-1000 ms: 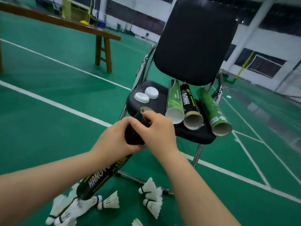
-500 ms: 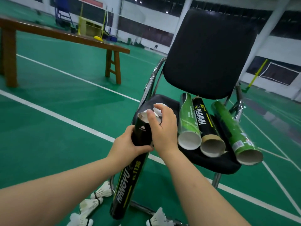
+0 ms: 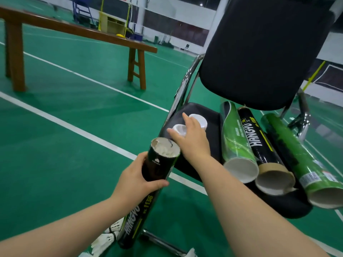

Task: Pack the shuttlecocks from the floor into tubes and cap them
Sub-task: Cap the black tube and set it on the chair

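The left hand point(image 3: 136, 179) is gripping a black tube point(image 3: 148, 188) upright, fingers wrapped around it, white feathers showing in its open mouth. The right hand point(image 3: 192, 140) is reaching over the chair seat point(image 3: 213, 127), fingers spread and touching a white cap point(image 3: 179, 129); a second cap point(image 3: 200, 120) is lying just beside. Shuttlecocks point(image 3: 109, 236) are lying on the floor point(image 3: 55, 145).

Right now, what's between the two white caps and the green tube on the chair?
In the head view, only bare black chair seat lies between the white caps and the nearest green tube.

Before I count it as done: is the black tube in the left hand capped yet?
Not capped. The black tube has an open top showing white feathers, and the right hand is reaching the white caps on the chair seat.
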### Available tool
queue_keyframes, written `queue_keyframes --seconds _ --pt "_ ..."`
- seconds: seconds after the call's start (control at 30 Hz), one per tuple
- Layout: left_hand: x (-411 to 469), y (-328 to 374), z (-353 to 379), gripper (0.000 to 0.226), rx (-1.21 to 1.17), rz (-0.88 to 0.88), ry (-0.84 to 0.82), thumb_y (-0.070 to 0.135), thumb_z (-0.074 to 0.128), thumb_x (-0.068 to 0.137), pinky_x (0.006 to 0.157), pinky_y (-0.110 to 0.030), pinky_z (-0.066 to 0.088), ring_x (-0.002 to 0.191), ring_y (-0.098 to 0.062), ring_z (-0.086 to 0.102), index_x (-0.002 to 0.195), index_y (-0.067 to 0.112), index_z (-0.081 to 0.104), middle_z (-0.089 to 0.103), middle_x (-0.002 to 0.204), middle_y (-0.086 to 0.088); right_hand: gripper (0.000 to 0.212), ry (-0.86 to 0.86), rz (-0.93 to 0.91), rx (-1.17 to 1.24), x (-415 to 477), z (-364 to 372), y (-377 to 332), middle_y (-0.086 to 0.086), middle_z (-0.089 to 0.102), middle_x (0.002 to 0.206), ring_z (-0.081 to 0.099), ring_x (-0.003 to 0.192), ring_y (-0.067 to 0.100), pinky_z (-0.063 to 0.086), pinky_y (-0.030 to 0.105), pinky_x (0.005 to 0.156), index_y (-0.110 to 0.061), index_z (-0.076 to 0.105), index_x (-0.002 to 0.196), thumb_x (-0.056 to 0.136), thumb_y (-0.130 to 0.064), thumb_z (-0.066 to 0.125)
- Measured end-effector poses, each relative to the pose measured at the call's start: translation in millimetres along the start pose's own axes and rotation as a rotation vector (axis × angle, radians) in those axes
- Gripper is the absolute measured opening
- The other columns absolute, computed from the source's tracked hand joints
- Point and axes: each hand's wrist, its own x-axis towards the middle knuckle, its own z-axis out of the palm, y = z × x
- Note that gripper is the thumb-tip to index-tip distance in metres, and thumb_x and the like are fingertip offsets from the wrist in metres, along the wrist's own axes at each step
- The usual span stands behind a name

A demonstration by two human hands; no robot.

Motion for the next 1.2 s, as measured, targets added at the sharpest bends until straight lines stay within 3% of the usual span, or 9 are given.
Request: queue_keyframes --seconds 0.13,0.27,0.37,0.47,0.53,0.63,0.83,1.0,1.2 --pt "1.1 -5.8 3.2 0.061 -0.007 -0.006 0.012 0.03 0.086 0.057 0.07 -0.008 0.037 0.089 0.014 0.049 0.093 0.051 0.041 0.056 0.093 0.028 0.078 -0.029 0.029 -0.124 4.0 3.0 -1.3 -0.001 0.032 0.15 0.031 0.135 0.027 0.032 0.049 0.104 -0.031 0.025 0.144 0.079 -0.066 0.051" --pt "-0.3 -5.5 4.4 0.061 -0.02 0.0 0.015 0.029 0.086 0.058 0.068 -0.008 0.037 0.088 0.015 0.049 0.093 0.051 0.041 0.057 0.093 0.028 0.063 0.014 0.034 -0.129 0.3 2.8 -3.0 -0.001 0.049 0.136 0.041 0.124 0.027 0.034 0.047 0.097 -0.034 0.039 0.136 0.08 -0.06 0.053" --pt "-1.1 -5.8 4.2 0.061 -0.029 -0.003 0.012 0.03 0.086 0.058 0.068 -0.007 0.036 0.088 0.014 0.049 0.095 0.049 0.042 0.056 0.094 0.028 0.05 0.089 0.006 0.054 -10.2 -4.2 -3.9 -0.001 0.048 0.134 0.04 0.123 0.024 0.035 0.043 0.099 -0.038 0.045 0.132 0.084 -0.052 0.054" --pt "-2.0 -4.3 3.9 0.064 -0.009 0.001 0.018 0.031 0.086 0.058 0.068 -0.006 0.035 0.086 0.008 0.05 0.101 0.044 0.04 0.054 0.093 0.028 0.039 0.135 -0.038 0.465 -31.9 -13.8 -11.8 -0.006 0.043 0.13 0.038 0.116 0.006 0.03 0.019 0.093 -0.04 0.048 0.129 0.091 -0.04 0.053" --pt "-4.8 -3.2 4.8 0.064 0.0 0.013 0.015 0.032 0.086 0.058 0.069 -0.006 0.036 0.087 0.006 0.051 0.099 0.047 0.04 0.054 0.094 0.028 0.026 0.145 -0.096 0.541 -48.6 -16.7 -20.3 -0.007 0.041 0.12 0.039 0.107 0.0 0.027 0.004 0.084 -0.046 0.054 0.114 0.091 -0.035 0.054" --pt "-12.8 1.3 6.4 0.066 0.018 0.035 -0.014 0.033 0.086 0.056 0.068 0.0 0.035 0.087 0.016 0.047 0.099 0.048 0.039 0.054 0.094 0.03 0.02 0.184 -0.15 0.594 -65.9 -20.0 -32.5 -0.007 0.038 0.111 0.041 0.101 -0.008 0.027 -0.005 0.078 -0.048 0.054 0.089 0.084 -0.033 0.065" --pt "-27.9 7.5 3.8 0.064 -0.006 0.05 -0.055 0.033 0.087 0.055 0.07 -0.006 0.038 0.091 0.013 0.052 0.097 0.051 0.042 0.06 0.095 0.025 0.044 0.351 -0.086 0.698 -95.2 -23.3 -43.4 -0.01 0.038 0.099 0.047 0.089 0.003 0.037 0.007 0.074 -0.033 0.04 0.083 0.056 -0.055 0.068" --pt "-38.3 10.8 5.8 0.064 -0.007 0.084 -0.071 0.034 0.087 0.054 0.075 -0.011 0.042 0.092 0.008 0.055 0.1 0.05 0.045 0.061 0.095 0.023 0.052 0.324 0.004 0.713 -124.8 -10.4 -40.3 -0.016 0.045 0.105 0.05 0.1 -0.006 0.035 0.004 0.076 -0.02 0.04 0.073 0.048 -0.055 0.068" --pt "-50.9 17.9 7.8 0.062 -0.016 0.103 -0.101 0.034 0.086 0.054 0.072 -0.01 0.042 0.091 0.011 0.054 0.097 0.05 0.045 0.062 0.094 0.022 0.047 0.289 0.074 0.783 -142.3 -14.4 -35.0 -0.019 0.059 0.107 0.053 0.098 -0.001 0.041 0.008 0.07 -0.022 0.043 0.073 0.046 -0.054 0.066"
